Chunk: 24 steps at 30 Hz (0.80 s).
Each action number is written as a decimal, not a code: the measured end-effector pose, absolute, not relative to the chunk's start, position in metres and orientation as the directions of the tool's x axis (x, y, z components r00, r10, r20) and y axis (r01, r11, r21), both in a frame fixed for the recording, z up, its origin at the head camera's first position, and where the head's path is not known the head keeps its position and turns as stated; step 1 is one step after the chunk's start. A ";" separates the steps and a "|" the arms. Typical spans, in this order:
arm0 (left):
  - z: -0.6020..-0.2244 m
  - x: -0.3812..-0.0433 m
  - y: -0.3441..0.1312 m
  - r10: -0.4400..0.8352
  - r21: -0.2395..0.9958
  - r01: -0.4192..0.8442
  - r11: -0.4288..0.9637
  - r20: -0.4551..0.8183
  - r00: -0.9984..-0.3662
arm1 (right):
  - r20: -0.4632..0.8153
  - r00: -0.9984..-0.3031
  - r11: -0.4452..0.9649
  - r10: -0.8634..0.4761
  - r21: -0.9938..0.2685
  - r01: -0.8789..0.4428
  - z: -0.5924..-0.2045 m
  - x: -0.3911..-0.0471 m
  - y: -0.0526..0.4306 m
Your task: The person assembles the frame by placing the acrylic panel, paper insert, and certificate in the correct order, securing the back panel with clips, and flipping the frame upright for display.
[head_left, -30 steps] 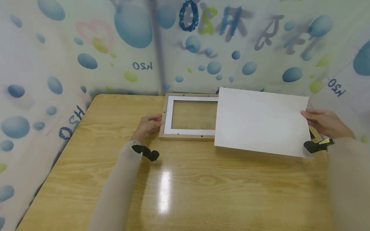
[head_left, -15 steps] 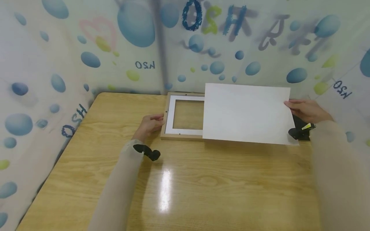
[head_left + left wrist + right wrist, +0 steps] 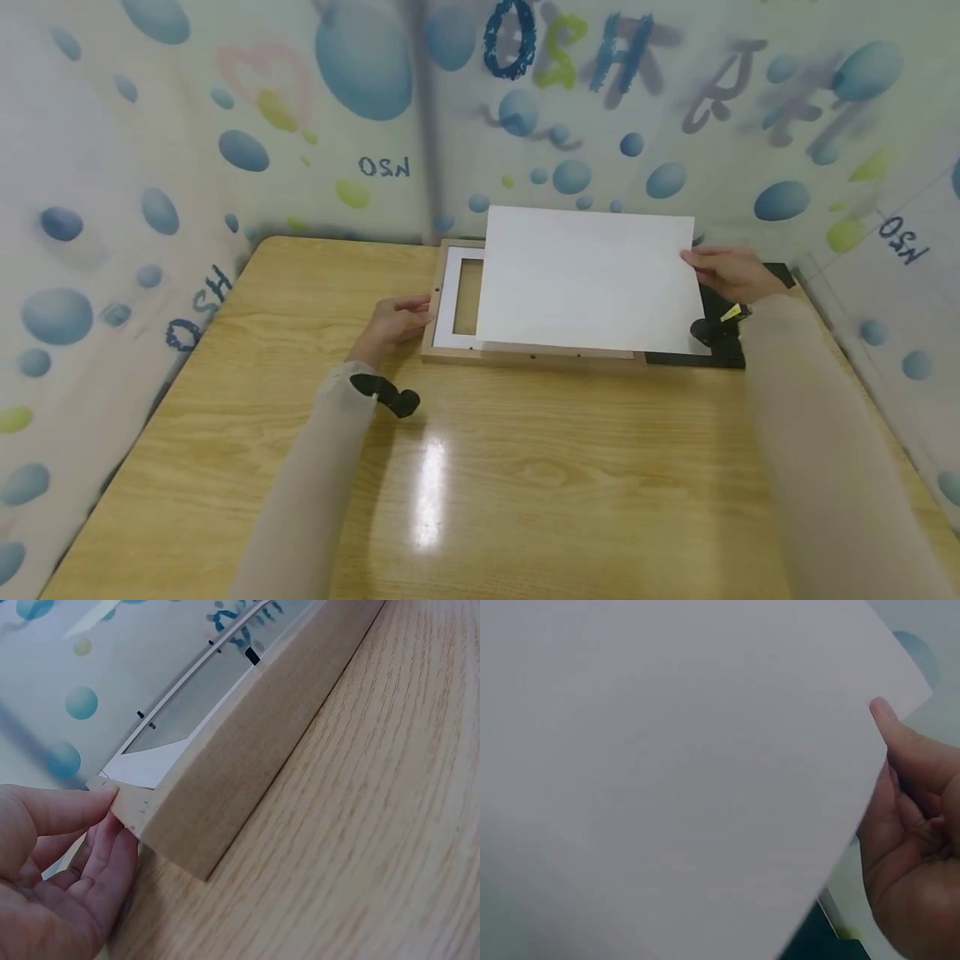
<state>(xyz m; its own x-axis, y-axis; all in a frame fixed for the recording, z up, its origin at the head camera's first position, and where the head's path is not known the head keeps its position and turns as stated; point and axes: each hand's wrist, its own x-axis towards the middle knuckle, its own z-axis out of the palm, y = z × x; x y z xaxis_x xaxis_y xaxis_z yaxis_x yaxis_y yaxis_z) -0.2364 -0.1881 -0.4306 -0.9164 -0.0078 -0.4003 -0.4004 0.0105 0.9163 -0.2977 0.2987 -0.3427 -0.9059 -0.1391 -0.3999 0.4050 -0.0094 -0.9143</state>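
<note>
A light wooden picture frame lies flat at the back of the table, a white mat inside its border. My left hand grips the frame's left end; in the left wrist view the thumb rests on top of the wood with the fingers against its outer side. Between thumb and fingers, my right hand pinches the right edge of a blank white sheet. The sheet is held over the frame, slightly tilted, and hides most of the opening. It fills most of the right wrist view.
A black panel lies to the right of the frame, partly under the right hand and sheet. Behind the wooden table hangs a patterned cloth with blue and green spots. Similar cloth stands at both sides.
My right hand has carried the white sheet leftward over the frame, so less of its opening shows. More of the black panel is uncovered. The left hand stays at the frame's end.
</note>
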 end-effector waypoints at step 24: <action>-0.430 -0.235 -0.189 -0.022 0.921 -0.388 0.019 -0.388 -0.921 | -0.472 -0.880 0.159 -0.059 -0.874 0.458 -0.380 -0.321 0.232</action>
<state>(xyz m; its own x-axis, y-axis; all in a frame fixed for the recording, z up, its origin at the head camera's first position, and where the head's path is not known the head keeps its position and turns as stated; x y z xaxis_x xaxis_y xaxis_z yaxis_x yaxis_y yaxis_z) -0.2346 -0.1888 -0.4296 -0.9215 -0.0224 -0.3878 -0.3882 0.0192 0.9214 -0.3214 0.2318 -0.3797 -0.8797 -0.0593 -0.4718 0.4583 0.1593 -0.8744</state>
